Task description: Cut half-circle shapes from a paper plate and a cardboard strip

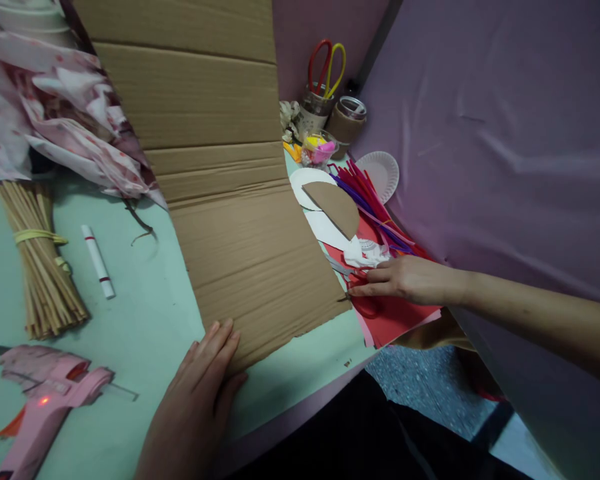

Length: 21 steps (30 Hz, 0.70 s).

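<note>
One pair of scissors (343, 269) points away leftward from our right grip (414, 280), whose closure we cannot tell; our left grip (200, 383), farther off, lies unclenched on cardboard (253, 267).

Black or very dark clothing (340, 433) fills the bottom centre of the frame, while the left hand (197, 393), lower left of centre, the right hand (413, 280) and the right forearm (540, 313), at right, are bare.
</note>
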Each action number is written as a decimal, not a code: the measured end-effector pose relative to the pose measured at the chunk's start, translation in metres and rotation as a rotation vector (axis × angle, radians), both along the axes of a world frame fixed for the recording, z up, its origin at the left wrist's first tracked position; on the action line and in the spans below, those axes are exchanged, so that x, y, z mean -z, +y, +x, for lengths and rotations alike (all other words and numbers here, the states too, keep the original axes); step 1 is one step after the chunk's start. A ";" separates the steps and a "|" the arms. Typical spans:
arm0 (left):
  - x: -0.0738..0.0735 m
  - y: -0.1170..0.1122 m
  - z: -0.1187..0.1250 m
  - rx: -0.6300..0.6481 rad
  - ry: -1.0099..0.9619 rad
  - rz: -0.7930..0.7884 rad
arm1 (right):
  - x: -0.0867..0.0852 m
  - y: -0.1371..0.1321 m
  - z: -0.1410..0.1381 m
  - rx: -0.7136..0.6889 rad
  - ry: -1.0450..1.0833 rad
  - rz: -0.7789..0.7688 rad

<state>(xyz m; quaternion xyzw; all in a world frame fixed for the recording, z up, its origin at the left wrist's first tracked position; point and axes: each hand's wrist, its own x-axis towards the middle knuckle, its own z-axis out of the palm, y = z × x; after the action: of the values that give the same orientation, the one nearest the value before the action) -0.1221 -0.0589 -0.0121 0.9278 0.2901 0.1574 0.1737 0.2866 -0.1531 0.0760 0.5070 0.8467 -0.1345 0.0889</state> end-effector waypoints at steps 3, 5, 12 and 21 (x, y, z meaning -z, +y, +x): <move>0.000 -0.001 0.000 -0.004 0.000 -0.005 | -0.002 0.002 0.000 -0.084 -0.050 -0.105; 0.000 -0.001 0.000 -0.005 0.001 -0.009 | -0.003 0.003 0.000 -0.089 -0.078 -0.110; 0.000 0.000 0.000 0.005 0.003 -0.002 | -0.006 0.002 0.002 -0.083 -0.081 -0.088; -0.003 0.000 0.001 -0.008 0.001 0.012 | -0.006 -0.001 0.005 -0.097 -0.124 -0.082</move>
<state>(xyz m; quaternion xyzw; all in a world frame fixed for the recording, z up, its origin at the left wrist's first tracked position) -0.1210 -0.0590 -0.0093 0.9278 0.2932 0.1593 0.1671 0.2914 -0.1539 0.0818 0.4688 0.8568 -0.1331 0.1684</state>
